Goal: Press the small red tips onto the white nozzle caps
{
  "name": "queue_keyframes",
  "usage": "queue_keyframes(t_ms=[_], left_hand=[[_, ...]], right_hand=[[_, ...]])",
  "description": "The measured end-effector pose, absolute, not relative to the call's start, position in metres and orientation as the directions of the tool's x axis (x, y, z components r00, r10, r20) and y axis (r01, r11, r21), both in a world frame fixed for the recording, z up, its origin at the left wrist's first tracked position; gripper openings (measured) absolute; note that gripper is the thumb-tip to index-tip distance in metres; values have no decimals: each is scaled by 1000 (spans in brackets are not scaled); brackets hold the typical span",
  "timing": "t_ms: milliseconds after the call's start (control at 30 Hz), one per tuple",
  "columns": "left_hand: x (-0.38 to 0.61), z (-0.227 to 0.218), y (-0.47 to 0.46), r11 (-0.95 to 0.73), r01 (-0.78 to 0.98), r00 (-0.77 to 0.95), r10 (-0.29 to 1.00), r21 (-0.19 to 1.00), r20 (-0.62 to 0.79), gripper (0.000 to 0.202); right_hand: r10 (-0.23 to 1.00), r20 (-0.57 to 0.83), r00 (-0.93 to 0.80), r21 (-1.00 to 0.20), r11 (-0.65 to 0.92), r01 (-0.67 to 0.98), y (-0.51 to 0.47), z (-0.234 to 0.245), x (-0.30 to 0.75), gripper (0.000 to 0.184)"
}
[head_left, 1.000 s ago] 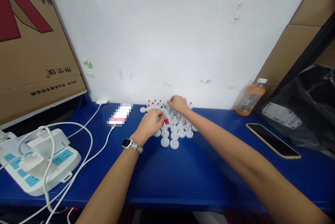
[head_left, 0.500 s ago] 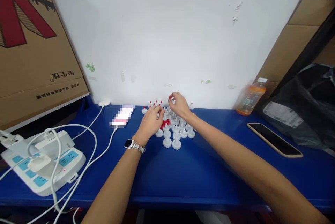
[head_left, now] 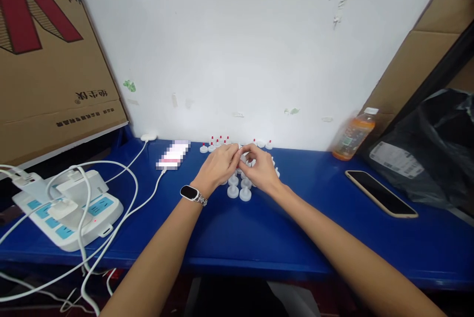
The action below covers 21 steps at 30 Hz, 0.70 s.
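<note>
My left hand (head_left: 221,163) and my right hand (head_left: 259,166) meet over a cluster of white nozzle caps (head_left: 245,193). Both are closed, thumbs and fingertips pinched together at one spot. What lies between the fingertips is mostly covered; the small red cap that my right fingers pinched a moment earlier is hidden there. Round-based, with a narrow spout pointing up, the nozzle caps stand in front of and beneath my hands. Behind my left hand, several nozzle caps with red tips (head_left: 212,145) stand along the wall, and a few more red-tipped ones (head_left: 269,144) are behind my right hand.
On the left of the blue table (head_left: 259,238) lie a white power strip (head_left: 74,238) with looping cables and a charging phone (head_left: 173,155). Another phone (head_left: 381,193), an orange drink bottle (head_left: 353,134) and a black plastic bag (head_left: 425,154) are on the right. Cardboard (head_left: 55,85) leans at far left.
My right hand has come down and left with the small red cap, joining my left hand. My left hand has shifted slightly right and now covers the pile of red caps. The view has moved slightly.
</note>
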State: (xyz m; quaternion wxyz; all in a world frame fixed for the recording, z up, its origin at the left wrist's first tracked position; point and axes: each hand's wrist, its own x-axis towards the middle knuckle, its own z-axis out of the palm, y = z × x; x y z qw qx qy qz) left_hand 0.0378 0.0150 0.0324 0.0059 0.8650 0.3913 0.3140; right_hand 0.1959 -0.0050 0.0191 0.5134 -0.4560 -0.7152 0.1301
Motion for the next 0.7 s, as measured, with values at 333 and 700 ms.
queue_keyframes(t_ms=[333,700], left_hand=[[43,26,25,-576,562,282,808,593,518,42],[18,14,43,-514,791,362,831,332,423,35]], right_hand=[[674,733,-93,-437,572,695,1,16,198,13],[764,646,15,-559,459,691,11,6,221,15]])
